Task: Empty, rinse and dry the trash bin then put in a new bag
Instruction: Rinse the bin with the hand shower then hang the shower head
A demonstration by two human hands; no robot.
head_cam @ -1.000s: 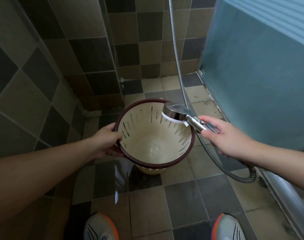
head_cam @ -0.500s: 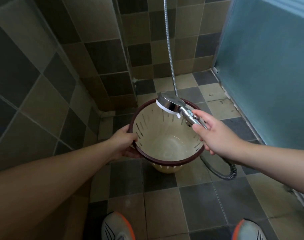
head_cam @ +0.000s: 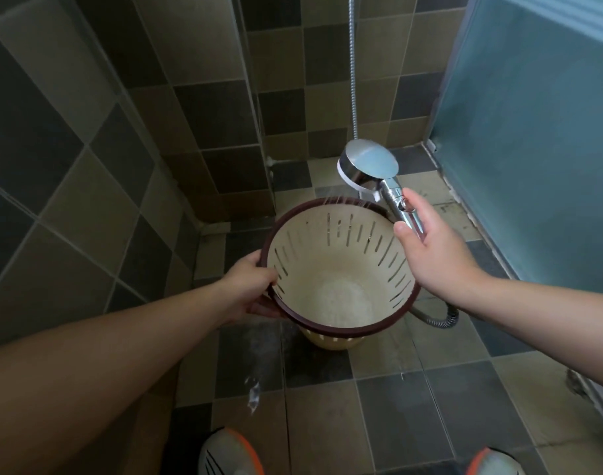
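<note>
A cream slotted trash bin [head_cam: 327, 265] with a dark red rim is held above the tiled floor, its mouth tilted toward me. My left hand [head_cam: 250, 286] grips the rim on its left side. My right hand [head_cam: 433, 255] holds the handle of a chrome shower head [head_cam: 367, 164], raised above the bin's far rim. Thin streams of water fall from the head onto the far inner wall. Water pools foaming at the bin's bottom. The bin holds no bag.
The metal shower hose [head_cam: 353, 63] hangs down the back wall and loops on the floor at the right [head_cam: 440, 318]. Tiled walls close in left and behind; a frosted blue glass panel [head_cam: 533, 149] stands right. My shoes [head_cam: 228, 454] are below. The floor is wet.
My right hand has lifted the shower head up from inside the bin's mouth to above its far rim. The bin stays in my left hand, its mouth turned a little more toward me.
</note>
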